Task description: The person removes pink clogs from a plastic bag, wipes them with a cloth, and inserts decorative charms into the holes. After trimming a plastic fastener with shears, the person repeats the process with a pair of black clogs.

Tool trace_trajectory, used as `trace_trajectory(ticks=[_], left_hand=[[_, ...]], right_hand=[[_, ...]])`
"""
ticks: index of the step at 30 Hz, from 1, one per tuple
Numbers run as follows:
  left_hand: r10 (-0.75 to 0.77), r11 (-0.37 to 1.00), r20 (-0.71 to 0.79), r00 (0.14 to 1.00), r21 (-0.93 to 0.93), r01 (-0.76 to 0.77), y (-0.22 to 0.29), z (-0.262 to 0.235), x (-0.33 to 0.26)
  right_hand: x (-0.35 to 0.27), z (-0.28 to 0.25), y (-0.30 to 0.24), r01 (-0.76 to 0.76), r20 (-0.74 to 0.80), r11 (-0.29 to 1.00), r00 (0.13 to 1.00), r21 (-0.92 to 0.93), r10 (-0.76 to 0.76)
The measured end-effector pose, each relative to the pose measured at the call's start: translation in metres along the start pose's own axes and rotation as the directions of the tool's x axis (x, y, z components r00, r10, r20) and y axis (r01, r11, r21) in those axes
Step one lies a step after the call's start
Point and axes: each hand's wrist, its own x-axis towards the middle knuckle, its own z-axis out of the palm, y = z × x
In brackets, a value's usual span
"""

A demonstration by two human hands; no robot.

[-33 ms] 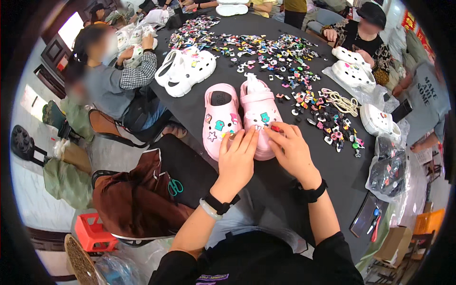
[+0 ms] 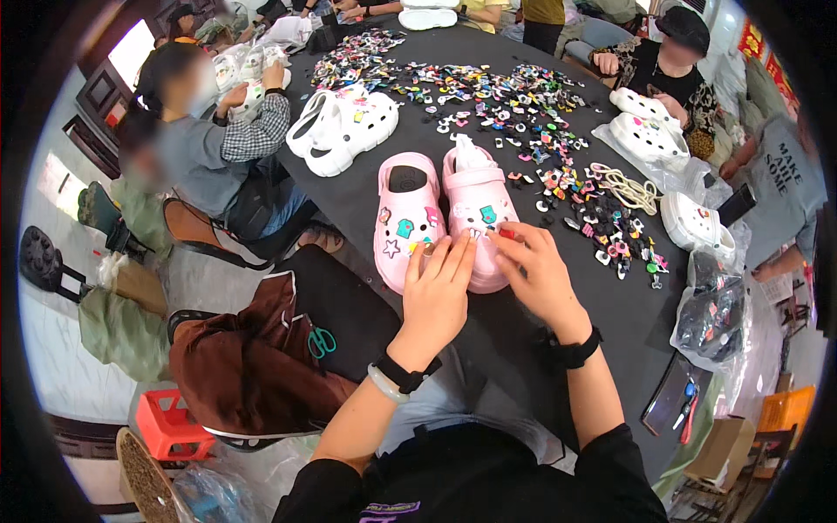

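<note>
Two pink clogs (image 2: 406,196) stand side by side on the black table in front of me, toes toward me. Small charms, among them a teal shirt shape (image 2: 405,228) and a white star (image 2: 391,248), dot their uppers. My left hand (image 2: 438,283) lies over the toes with fingers stretched flat, its fingertips on the right clog. From the right, my right hand (image 2: 539,270) grips that clog's toe with bent fingers. A small red piece (image 2: 507,233) shows at its fingertips; whether held or fixed to the clog, I cannot tell. Both palms are hidden.
Loose coloured charms (image 2: 532,109) spread over the table beyond the clogs, beside a cream cord bundle (image 2: 626,187). White clogs (image 2: 343,131) stand at left and right. A phone (image 2: 667,392) lies near the right edge. Co-workers sit around; scissors (image 2: 322,342) lie on brown cloth at left.
The clogs sit very slightly further right in the picture. My hands stay in nearly the same place, with only a slight shift of the right fingers.
</note>
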Motion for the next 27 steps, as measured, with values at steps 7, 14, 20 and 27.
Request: trace_trajectory(ticks=[7, 14, 20, 27], left_hand=[[0.039, 0.971, 0.059, 0.997, -0.24, -0.024, 0.013, -0.023, -0.06], [-0.063, 0.975, -0.132, 0.989, -0.218, 0.034, -0.035, -0.049, -0.017], [0.113, 0.982, -0.125, 0.986, -0.14, -0.13, -0.051, -0.023, 0.076], [0.238, 0.951, 0.039, 0.971, -0.214, -0.224, -0.063, -0.004, 0.098]], right_hand=[[-0.018, 0.006, 0.061, -0.515, 0.162, 0.497, 0.79, 0.698, 0.591], [-0.041, 0.021, 0.086, -0.526, 0.266, 0.31, 0.755, 0.792, 0.6], [-0.043, 0.025, 0.089, -0.5, 0.228, 0.329, 0.764, 0.801, 0.604], [-0.041, 0.022, 0.09, -0.497, 0.229, 0.317, 0.76, 0.808, 0.608]])
